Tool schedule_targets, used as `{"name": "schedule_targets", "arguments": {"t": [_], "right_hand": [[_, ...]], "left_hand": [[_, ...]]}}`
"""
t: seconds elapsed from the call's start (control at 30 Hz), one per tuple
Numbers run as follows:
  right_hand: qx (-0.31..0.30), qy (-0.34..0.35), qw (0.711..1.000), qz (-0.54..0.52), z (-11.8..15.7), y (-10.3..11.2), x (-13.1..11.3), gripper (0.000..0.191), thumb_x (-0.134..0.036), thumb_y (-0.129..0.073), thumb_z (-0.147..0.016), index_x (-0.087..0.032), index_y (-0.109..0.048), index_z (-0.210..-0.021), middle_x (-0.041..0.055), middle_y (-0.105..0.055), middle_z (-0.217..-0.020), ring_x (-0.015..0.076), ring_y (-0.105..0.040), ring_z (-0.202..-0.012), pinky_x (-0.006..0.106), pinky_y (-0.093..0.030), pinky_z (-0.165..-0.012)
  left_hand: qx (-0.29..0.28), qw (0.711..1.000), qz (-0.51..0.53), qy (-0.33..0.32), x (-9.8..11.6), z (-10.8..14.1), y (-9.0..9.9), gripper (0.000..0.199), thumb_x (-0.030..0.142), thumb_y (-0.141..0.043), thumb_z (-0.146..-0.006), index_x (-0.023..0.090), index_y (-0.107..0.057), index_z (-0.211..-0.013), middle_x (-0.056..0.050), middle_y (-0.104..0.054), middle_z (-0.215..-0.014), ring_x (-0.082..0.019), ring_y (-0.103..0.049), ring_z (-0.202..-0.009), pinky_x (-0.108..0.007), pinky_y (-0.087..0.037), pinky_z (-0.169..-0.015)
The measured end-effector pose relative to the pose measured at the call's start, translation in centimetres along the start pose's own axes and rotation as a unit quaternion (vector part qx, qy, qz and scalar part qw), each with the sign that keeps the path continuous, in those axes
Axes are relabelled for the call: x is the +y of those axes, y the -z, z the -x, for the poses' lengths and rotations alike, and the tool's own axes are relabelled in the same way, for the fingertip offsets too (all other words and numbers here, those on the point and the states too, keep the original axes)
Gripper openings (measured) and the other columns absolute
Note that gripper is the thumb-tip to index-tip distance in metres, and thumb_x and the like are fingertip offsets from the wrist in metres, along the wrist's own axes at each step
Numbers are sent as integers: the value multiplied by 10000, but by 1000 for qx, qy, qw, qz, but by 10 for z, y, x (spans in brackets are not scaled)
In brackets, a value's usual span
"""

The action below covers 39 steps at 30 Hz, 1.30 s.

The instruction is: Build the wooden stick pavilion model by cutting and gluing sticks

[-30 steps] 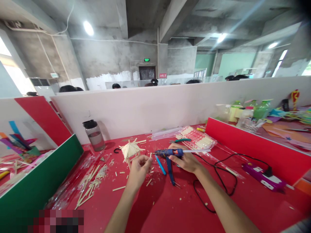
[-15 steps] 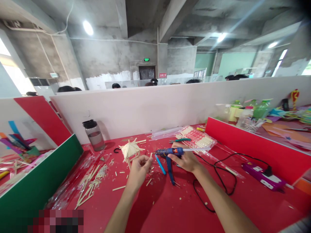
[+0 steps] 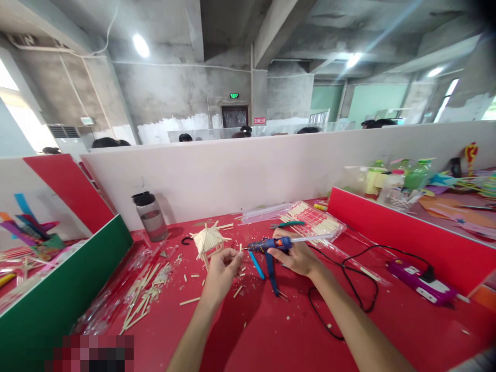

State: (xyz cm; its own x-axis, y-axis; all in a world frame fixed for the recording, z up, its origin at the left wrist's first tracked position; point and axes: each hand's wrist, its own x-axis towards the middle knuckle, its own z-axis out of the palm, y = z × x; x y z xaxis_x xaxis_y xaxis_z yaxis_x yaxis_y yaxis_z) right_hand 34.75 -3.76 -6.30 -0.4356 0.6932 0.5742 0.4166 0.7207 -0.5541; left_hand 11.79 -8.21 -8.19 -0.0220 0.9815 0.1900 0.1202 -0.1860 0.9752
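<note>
My right hand [image 3: 295,254] is closed round a blue hot glue gun [image 3: 267,244], whose nozzle points left. A clear glue stick [image 3: 313,237] sticks out of the gun's back end. Between the thumb and fingertips of my left hand [image 3: 223,266] is a short wooden stick [image 3: 241,247], its end right by the nozzle; whether they touch I cannot tell. Just behind my left hand stands a small pavilion model [image 3: 209,239] built of sticks, its legs partly hidden. Under the gun lies a bright blue pen-like tool [image 3: 256,265].
Loose sticks [image 3: 141,299] and crumbs lie left. A water bottle [image 3: 150,217] stands at the back left. Behind the gun are green-handled pliers [image 3: 289,225] and packed sticks [image 3: 313,219]. A black cord [image 3: 374,289] loops right towards a purple power strip [image 3: 420,281]. Low partitions [image 3: 232,170] enclose the table.
The glue gun's nozzle has shifted very slightly right and down from the stick's tip. My left hand has stayed nearly still, pinching the stick.
</note>
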Motion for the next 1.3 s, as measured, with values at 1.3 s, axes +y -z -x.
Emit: {"name": "schedule_targets", "arguments": {"t": [1.3], "right_hand": [[40, -68, 997, -23, -2, 1, 7, 365, -516, -493, -911, -212, -516, -709, -8, -571, -625, 186, -567, -645, 299, -421, -645]], "left_hand": [[-10, 996, -69, -46, -7, 0, 3, 388, 528, -615, -812, 149, -624, -726, 20, -531, -550, -104, -466, -502, -212, -367, -498]]}}
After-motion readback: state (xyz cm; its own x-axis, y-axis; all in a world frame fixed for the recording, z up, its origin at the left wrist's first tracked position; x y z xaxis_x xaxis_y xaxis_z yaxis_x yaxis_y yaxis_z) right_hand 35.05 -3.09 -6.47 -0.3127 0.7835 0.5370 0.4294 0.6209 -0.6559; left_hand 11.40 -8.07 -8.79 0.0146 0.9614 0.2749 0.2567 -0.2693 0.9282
